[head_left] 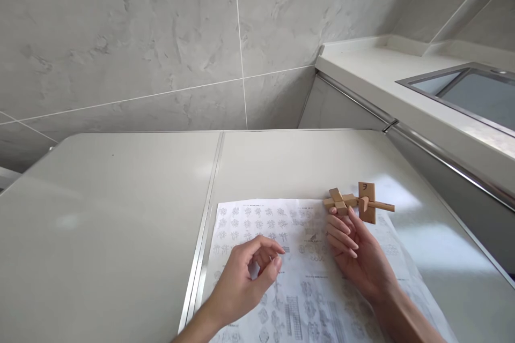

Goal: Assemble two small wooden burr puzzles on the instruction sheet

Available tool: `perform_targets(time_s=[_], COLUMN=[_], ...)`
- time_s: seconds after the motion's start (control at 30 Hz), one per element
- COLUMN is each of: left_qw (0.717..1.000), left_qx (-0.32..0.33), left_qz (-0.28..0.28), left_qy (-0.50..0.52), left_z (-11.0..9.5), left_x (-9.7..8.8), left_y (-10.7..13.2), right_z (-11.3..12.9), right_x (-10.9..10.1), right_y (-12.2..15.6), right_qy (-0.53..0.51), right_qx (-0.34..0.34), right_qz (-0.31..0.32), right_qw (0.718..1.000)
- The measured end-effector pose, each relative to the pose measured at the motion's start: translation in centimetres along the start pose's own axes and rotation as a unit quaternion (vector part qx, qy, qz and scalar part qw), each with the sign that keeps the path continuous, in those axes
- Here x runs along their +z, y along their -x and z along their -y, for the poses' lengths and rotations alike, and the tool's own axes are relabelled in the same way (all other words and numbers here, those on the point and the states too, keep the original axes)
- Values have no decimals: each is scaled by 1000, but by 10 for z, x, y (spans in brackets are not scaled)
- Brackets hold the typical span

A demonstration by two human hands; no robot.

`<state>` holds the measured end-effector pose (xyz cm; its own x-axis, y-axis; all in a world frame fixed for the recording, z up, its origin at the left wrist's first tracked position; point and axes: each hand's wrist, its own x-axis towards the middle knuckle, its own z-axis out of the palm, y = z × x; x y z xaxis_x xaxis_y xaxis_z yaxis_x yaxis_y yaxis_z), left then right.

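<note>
A wooden interlocking puzzle made of crossed sticks and a flat block rests on the far right part of a printed instruction sheet. My right hand lies just below the puzzle, fingers together and stretched toward it, fingertips touching or almost touching its near sticks, not wrapped around it. My left hand hovers over the sheet's left half, fingers loosely curled with thumb and forefinger near each other, nothing visible between them.
The sheet lies on a pale grey table with a metal seam running down its middle. A white counter with a steel sink stands to the right. A grey tiled wall is behind.
</note>
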<state>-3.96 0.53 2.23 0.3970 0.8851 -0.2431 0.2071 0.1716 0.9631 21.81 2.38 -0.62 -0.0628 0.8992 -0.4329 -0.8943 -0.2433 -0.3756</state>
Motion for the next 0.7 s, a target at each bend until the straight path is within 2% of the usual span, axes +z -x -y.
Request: perform_targets(time_s=[0.17, 0.37, 0.47, 0.7], left_qw=[1000, 1000, 999, 987], left_qx=[4, 4, 13, 31], left_qz=[3, 12, 30, 68], left_qy=[0, -8, -36, -139], left_z=[0, 4, 8, 8], left_x=[1, 1, 3, 9], left_y=[0, -2, -1, 1], right_z=[-10, -23, -23, -21], right_x=[1, 4, 5, 7], right_y=[3, 9, 10, 9], right_qy=[78, 210, 233, 242], right_qx=[25, 95, 101, 111], right_qz=[19, 103, 127, 126], right_qw=[996, 967, 959, 956])
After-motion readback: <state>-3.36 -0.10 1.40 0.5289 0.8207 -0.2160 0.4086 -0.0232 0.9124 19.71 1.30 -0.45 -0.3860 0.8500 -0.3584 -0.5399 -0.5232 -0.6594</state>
